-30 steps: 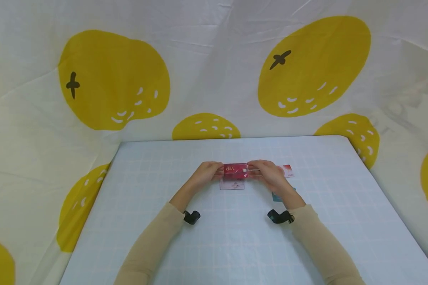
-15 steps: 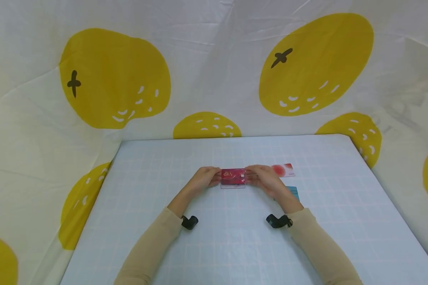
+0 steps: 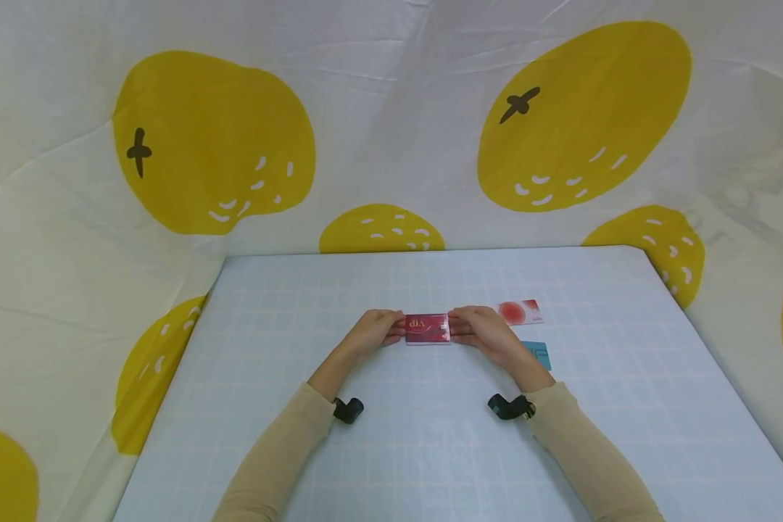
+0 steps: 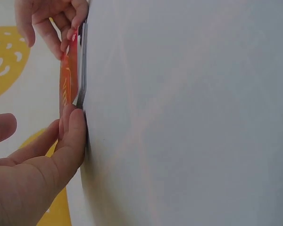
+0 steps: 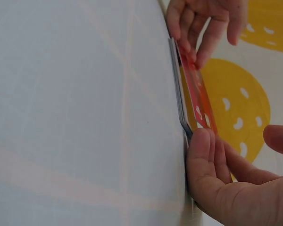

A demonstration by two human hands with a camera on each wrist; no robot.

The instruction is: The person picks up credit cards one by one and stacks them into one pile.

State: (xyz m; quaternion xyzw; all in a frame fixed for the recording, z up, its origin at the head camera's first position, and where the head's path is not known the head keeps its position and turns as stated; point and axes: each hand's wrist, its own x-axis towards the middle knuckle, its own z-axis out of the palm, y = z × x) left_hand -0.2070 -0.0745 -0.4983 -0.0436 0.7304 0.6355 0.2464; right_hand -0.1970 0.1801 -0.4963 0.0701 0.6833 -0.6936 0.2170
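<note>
A red card marked VIP (image 3: 427, 328) spans the gap between both hands at the middle of the table. My left hand (image 3: 372, 333) holds its left end with the fingertips. At the opposite end, fingertips of my right hand (image 3: 491, 337) grip the card. In the left wrist view, the red card (image 4: 67, 82) leans slightly over a thin stack of cards (image 4: 82, 63) on the table. The right wrist view shows this stack (image 5: 177, 84) just under the red card (image 5: 196, 89), with a narrow gap between them.
A white card with a red circle (image 3: 520, 312) lies beyond my right hand. A teal card (image 3: 539, 354) is partly covered by my right forearm. The pale gridded table (image 3: 417, 449) ends at a fabric backdrop (image 3: 391, 130) printed with yellow fruit.
Both hands have brought the red card down and toward me, so it now covers the pale card that showed beneath it. More of the white and teal cards shows now.
</note>
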